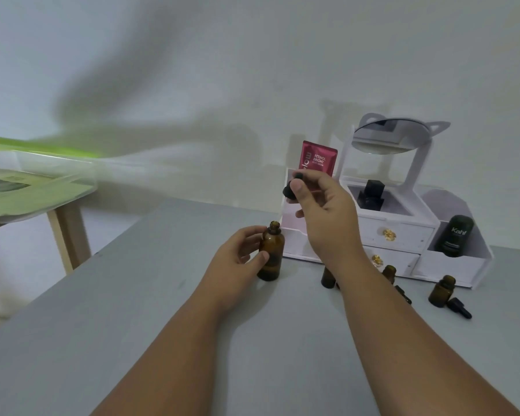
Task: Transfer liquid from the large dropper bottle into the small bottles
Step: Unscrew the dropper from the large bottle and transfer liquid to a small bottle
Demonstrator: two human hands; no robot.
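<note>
The large dropper bottle [271, 253], amber glass, stood upright on the grey counter [162, 295], its long axis vertical and its uncapped neck pointing straight up. The left hand [237, 256] gripped it from the left side, thumb across the front of the body and fingers curled behind.

The right hand [324, 205] was raised above and to the right of the bottle, clear of its neck, pinching the black dropper cap [291, 187] between thumb and forefinger. The cap sat tilted, bulb end uppermost. Any glass tube beneath it was hidden by the fingers.

To the right, three small bottles [442, 291] stood upright with open necks, near the front of a white organiser [397, 235]; one was partly hidden behind the right wrist. A small black dropper [460, 307] lay on its side just beside the rightmost bottle, its tip pointing away to the lower right.

A red sachet [317, 159] stood in the organiser's left compartment, and a dark tube [455, 235] leaned in the right one.
</note>
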